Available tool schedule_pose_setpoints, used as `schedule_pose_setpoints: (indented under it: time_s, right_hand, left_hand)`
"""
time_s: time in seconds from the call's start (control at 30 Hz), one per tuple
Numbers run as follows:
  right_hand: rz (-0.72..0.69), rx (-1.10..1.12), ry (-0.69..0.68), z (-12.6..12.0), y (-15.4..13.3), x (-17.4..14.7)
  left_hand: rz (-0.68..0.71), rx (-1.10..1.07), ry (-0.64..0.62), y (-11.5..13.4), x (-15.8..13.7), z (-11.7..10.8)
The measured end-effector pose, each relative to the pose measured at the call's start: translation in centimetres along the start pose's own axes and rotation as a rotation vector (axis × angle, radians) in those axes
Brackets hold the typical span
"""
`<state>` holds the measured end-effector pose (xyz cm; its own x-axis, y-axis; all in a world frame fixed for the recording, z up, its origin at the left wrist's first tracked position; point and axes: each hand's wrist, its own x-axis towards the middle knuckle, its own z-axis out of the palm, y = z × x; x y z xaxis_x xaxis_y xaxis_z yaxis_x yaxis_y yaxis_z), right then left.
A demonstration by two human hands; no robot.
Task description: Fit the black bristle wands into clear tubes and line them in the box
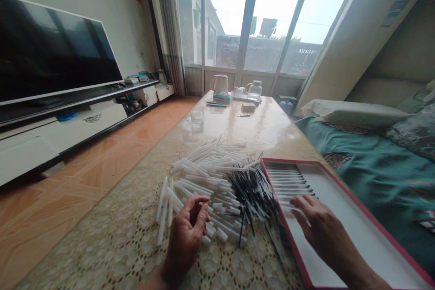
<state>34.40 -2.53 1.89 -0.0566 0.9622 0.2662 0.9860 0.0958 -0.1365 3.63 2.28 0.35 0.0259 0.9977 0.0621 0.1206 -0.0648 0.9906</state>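
Observation:
My right hand [317, 219] reaches into a shallow red-rimmed box [360, 204], its thumb and fingers at one end of a slender white tube [286, 206]. Above it in the box, similar white tubes with dark ends [288, 179] lie side by side in a row. My left hand [188, 229] hovers by the near edge of a loose heap of white tubes [210, 172], fingers loosely curled, thumb and forefinger slightly apart. Nothing shows between them. Thin dark sticks [249, 188] form a pile between the white tubes and the box.
On the long table with a patterned cover [112, 240] stand a clear glass [197, 119], a pale kettle [220, 84], a glass jug [254, 89] and a small box [248, 107]. A bed or sofa with green cloth [343, 145] adjoins the right side. A television [57, 50] stands left.

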Motion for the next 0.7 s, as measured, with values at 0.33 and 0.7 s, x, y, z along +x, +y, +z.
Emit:
schedule_pose_setpoints:
  time_s: [0.33,0.7]
  right_hand:
    - [0.021,0.13,-0.171,1.8,-13.4,-0.1]
    - [0.172,0.224,-0.188,4.7,-12.5,-0.9]
  left_hand:
    - [0.18,0.439,-0.092,1.7,1.3,-2.1]
    - [0.178,0.698,-0.554,3.6,2.9,-6.3]
